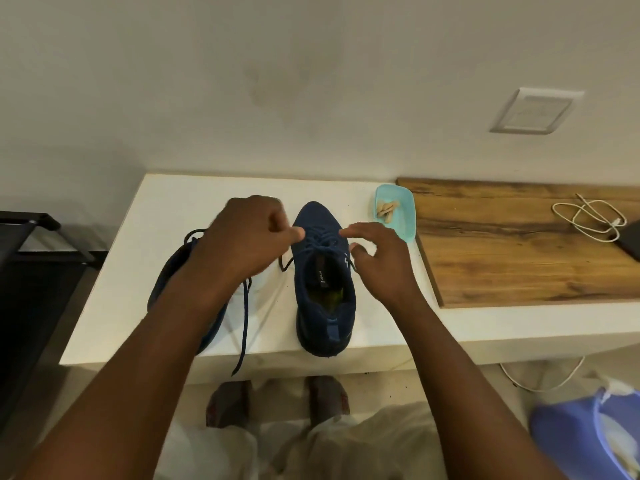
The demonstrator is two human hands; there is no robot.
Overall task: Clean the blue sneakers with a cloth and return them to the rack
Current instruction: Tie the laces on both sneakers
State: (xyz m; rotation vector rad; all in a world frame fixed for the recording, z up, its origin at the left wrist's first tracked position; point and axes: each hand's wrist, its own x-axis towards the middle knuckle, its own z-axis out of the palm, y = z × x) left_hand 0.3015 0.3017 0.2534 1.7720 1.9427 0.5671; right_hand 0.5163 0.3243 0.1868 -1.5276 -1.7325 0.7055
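A blue sneaker stands upright in the middle of a white worktop, toe towards the wall. Both hands hover at its laces. The left hand has curled fingers at the knot, though I cannot tell whether it actually pinches a lace. The right hand is loose and spread, holding nothing. The second sneaker lies just beside, half hidden under the left forearm, and its loose lace dangles over the worktop's front edge. A teal dish sits near the toe, and a dark rack stands further left. An elbow could likely snag the hanging lace and drag that shoe off, and a sharp tug could tip the upright one.
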